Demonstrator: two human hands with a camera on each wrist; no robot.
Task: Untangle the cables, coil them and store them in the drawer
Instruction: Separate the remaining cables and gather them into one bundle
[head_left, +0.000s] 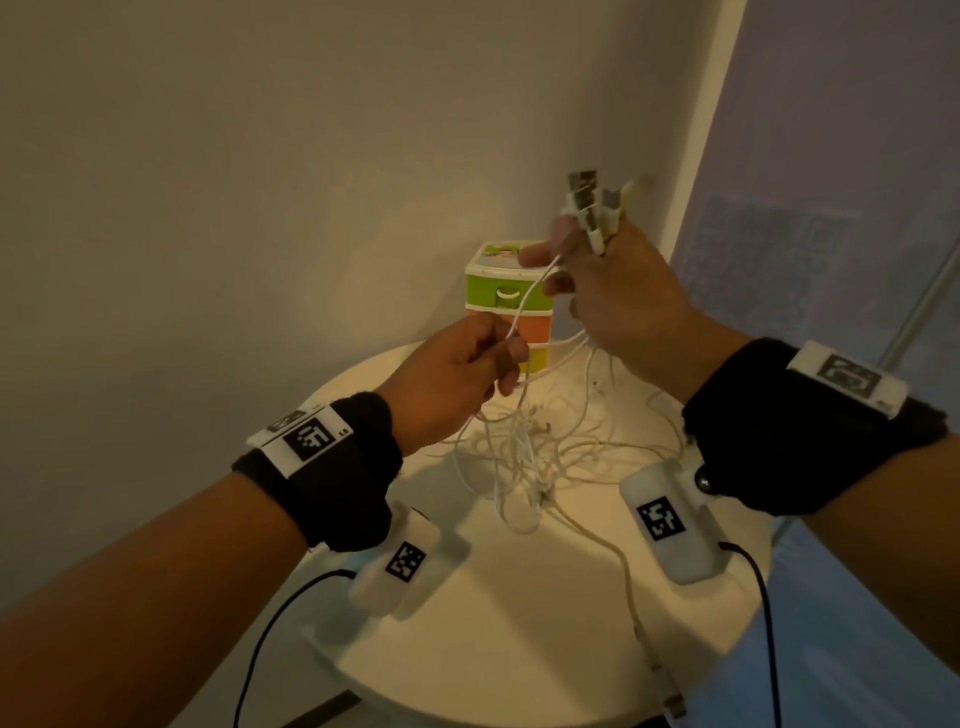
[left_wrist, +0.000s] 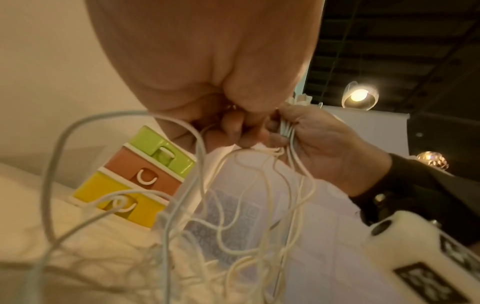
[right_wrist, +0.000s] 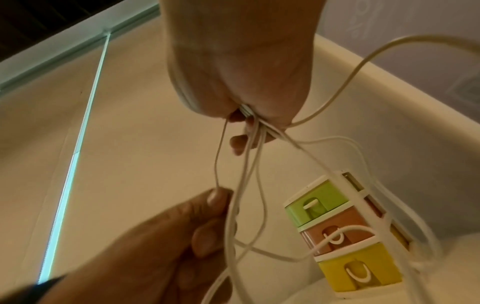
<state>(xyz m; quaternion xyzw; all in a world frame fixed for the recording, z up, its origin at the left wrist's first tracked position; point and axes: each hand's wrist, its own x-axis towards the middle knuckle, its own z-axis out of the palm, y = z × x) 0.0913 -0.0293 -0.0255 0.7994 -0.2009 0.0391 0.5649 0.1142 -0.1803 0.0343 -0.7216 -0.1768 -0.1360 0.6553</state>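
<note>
A tangle of thin white cables (head_left: 524, 447) lies on the round white table (head_left: 493, 597) and rises to both hands. My right hand (head_left: 597, 291) is raised and grips a bundle of cable ends, with several USB plugs (head_left: 589, 205) sticking up above its fingers. Lower and to the left, my left hand (head_left: 467, 364) pinches one white cable (head_left: 524, 306) that runs up to the right hand. The small drawer unit (head_left: 506, 301), green over orange over yellow, stands behind the hands with all drawers closed (right_wrist: 345, 232). In the left wrist view cables (left_wrist: 259, 205) hang in loops below both hands.
The table stands in a corner, with a plain wall to the left and a pale patterned blind (head_left: 831, 208) to the right. One long cable (head_left: 631, 597) trails to the table's front edge, ending in a plug (head_left: 675, 704). Black wrist-camera leads (head_left: 270, 623) hang below my forearms.
</note>
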